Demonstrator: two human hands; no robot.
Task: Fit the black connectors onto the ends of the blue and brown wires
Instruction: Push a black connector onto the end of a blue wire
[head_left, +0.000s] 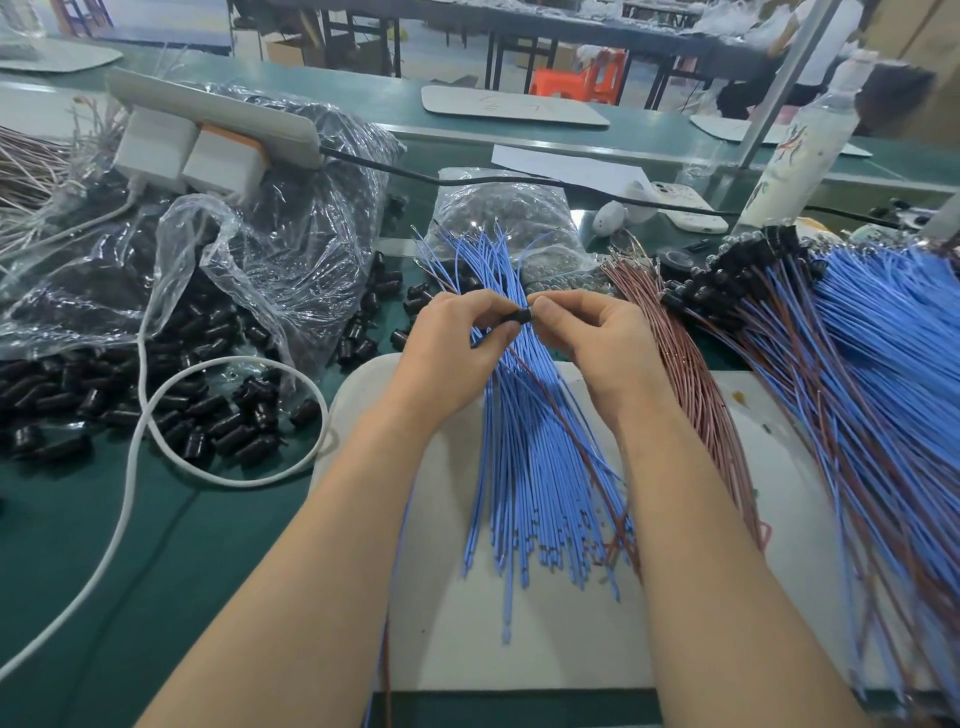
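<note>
A small black connector (521, 316) sits between my two hands above the white mat (550, 639). My left hand (452, 348) pinches its left end, and my right hand (597, 343) pinches its right end with thumb and forefinger. A bundle of loose blue wires (530, 467) fans out on the mat beneath my hands, with a brown wire running through it. Bare brown wires (691, 374) lie just right of my right hand. Loose black connectors (208, 415) are heaped on the green table at the left.
A pile of blue and brown wires with connectors fitted (857, 353) fills the right side. Clear plastic bags (270, 244) of connectors, a white power strip (208, 130), a looping white cable (156, 431), a phone (685, 208) and a bottle (800, 156) lie further back.
</note>
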